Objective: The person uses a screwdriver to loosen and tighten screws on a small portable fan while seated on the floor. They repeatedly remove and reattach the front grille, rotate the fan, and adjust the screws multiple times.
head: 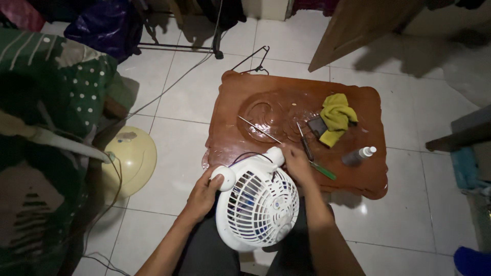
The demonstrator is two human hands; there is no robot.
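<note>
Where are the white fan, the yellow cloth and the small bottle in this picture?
white fan [261, 207], head view, on the middle of its front grille.
yellow cloth [336, 116], head view, on the middle of its folds.
small bottle [357, 156], head view, on its dark body.

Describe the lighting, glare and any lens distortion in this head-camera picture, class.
Head view: dim overall, with dark corners; the white fan held by the left hand and right hand is brightest; soft glare shows on the glossy wooden table and floor tiles; the wide lens bows the tile lines near the edges; the patterned fabric at left stays murky.
</note>
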